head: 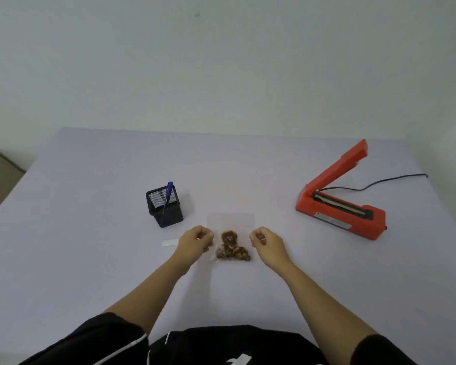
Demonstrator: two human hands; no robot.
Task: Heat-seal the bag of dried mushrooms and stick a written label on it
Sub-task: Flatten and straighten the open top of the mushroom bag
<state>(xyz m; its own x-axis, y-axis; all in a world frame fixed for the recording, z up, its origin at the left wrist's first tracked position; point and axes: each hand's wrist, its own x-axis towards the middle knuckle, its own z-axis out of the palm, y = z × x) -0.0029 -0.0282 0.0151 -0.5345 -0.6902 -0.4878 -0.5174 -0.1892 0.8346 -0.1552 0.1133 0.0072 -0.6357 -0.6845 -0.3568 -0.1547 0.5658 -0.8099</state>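
Two hands are on the job here, and both are curled in at the sides of the clear bag (231,222), which lies flat on the bench (90,233) right in front of the person, mouth pointing to the far side. The left hand (195,239) pinches the bag's left edge, the right hand (265,241) pinches its right edge, and the dried mushrooms (232,250) sit bunched at the near end, leaving the far part of the bag bare. By the look of it this is the opening step, getting hold of the bag so it can go to the sealer; nothing suggests the mouth is sealed yet, though the film is too clear to tell for sure. The red heat sealer (340,206) waits well off to the right, its arm lifted and the sealing strip exposed, its black cable (379,181) trailing away to the far right. The next move calls for carrying the bag across, laying its bare mouth flat over that strip with the mushrooms kept back, then pressing the arm down. Nothing lies between bag and sealer. Over on the left, a black mesh pen holder (165,206) stands with a blue pen (168,198) in it, and a white label strip (170,242) lies just beside the left hand, both ready for the labelling afterwards.
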